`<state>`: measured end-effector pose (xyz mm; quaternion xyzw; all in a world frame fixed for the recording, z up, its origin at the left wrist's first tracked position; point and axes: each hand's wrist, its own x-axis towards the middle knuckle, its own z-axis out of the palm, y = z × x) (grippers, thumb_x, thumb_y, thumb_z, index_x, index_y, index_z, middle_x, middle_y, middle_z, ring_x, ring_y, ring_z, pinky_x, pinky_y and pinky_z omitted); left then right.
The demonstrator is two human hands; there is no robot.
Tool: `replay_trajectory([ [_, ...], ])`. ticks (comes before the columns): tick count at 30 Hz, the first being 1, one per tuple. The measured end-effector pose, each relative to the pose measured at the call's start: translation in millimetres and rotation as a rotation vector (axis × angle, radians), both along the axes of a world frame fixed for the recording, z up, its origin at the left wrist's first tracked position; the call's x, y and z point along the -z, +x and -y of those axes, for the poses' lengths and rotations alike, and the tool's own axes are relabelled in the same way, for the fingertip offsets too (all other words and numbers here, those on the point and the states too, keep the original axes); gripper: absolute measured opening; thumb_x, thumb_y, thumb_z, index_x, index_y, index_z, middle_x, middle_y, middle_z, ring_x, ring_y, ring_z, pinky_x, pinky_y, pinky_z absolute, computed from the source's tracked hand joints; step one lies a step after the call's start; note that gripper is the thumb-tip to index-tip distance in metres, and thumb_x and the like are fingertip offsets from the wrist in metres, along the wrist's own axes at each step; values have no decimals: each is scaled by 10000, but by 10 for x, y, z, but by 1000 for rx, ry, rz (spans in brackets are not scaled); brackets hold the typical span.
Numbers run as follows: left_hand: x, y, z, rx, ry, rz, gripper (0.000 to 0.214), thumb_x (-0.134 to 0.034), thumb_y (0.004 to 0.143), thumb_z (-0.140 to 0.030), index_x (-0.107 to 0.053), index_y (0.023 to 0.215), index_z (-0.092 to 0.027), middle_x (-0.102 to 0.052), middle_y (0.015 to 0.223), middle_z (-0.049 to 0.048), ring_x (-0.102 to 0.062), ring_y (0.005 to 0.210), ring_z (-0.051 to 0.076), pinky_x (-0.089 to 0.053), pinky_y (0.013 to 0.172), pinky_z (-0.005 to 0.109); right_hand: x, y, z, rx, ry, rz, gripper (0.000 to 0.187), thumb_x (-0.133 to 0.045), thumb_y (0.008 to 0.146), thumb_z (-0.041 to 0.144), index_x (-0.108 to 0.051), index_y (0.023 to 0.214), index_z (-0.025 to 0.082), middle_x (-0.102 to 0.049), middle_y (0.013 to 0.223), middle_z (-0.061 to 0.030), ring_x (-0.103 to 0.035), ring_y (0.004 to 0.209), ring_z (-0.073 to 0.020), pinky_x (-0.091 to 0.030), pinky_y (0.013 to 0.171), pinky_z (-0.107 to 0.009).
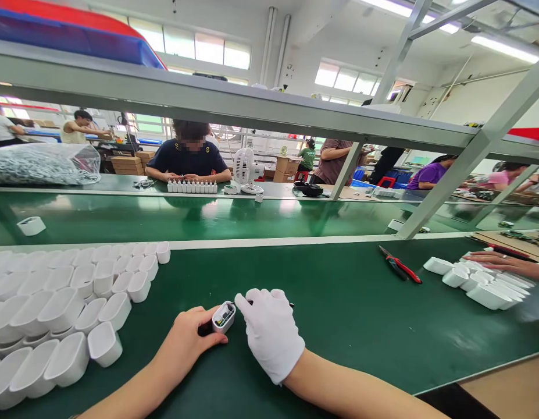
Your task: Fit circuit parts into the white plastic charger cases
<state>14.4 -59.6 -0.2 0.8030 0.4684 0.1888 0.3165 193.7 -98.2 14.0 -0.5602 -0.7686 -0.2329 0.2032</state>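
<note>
Bare, my left hand (188, 337) grips a small white oval plastic housing (224, 318) between thumb and fingers. The housing's open end faces up, and circuit parts show inside it. Just to its right is my right hand (271, 334) in a white glove, fingers curled closed. A bit of something dark pokes out past the glove's knuckles, but most of it is hidden, so its kind does not show. Left of my hands, rows of white oval housings (106, 343) cover the green table (339, 314).
Red-handled pliers (400, 265) lie right of centre. Another person's hand (504, 262) reaches over a pile of white housings (487, 285) at the right. Beyond the table runs a green belt (260, 218), under a grey shelf beam (252, 107). A slanted post (465, 157) stands at the right.
</note>
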Motion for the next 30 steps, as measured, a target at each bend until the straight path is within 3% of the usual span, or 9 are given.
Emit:
replay_trajectory([
  [8, -42, -54, -74, 64, -93, 67, 338, -617, 733, -400, -699, 1045, -298, -670, 826, -2, -581, 771, 195, -415, 702, 273, 15, 116, -127, -124, -194, -114, 240, -519, 710, 49, -614, 810, 245, -589, 757, 28, -438, 641, -120, -164, 643, -326],
  [16, -43, -35, -66, 57, -124, 70, 270, -610, 733, -408, -725, 941, -278, -677, 893, 9, -578, 808, 210, -413, 747, 302, -3, 129, -147, -115, -240, -223, 237, -539, 673, 41, -619, 778, 237, -606, 746, 37, -444, 643, -107, -158, 657, -331],
  [22, -53, -39, -69, 58, -132, 72, 368, -615, 738, -407, -689, 1073, -275, -689, 901, 10, -581, 804, 208, -417, 728, 294, 12, 124, -140, -139, -257, -179, 233, -538, 710, 51, -622, 806, 247, -623, 795, 25, -461, 685, -121, -155, 661, -336],
  [30, -50, -50, -74, 68, -144, 63, 370, -608, 737, -410, -693, 1065, -261, -692, 941, 16, -588, 839, 214, -435, 777, 305, -30, 129, -148, -87, -288, -213, 233, -538, 712, 53, -631, 793, 251, -608, 765, 45, -476, 677, -99, -160, 664, -333],
])
